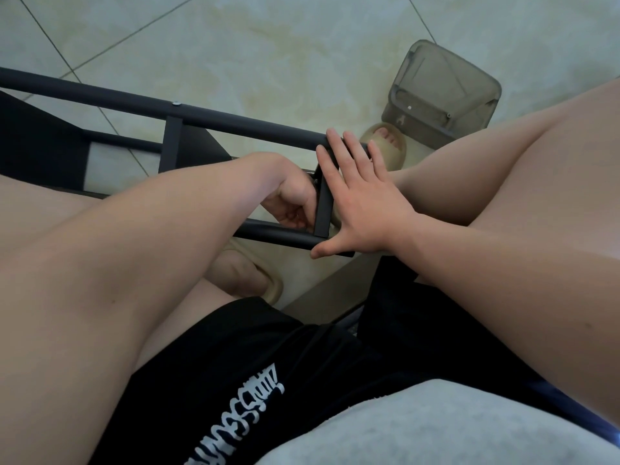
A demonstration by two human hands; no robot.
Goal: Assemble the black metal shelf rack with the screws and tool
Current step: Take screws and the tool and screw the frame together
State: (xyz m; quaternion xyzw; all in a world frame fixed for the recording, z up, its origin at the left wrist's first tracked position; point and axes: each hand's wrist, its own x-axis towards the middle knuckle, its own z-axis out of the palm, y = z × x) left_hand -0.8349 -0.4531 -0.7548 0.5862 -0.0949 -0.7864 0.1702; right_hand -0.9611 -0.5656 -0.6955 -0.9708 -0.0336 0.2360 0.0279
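left hand (291, 205) curled, right hand (364, 204) flat

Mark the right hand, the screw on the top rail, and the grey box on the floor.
right hand (365, 203), head view, back of the hand.
screw (175, 103), head view, its silver head.
grey box (436, 73), head view, bare inner surface.
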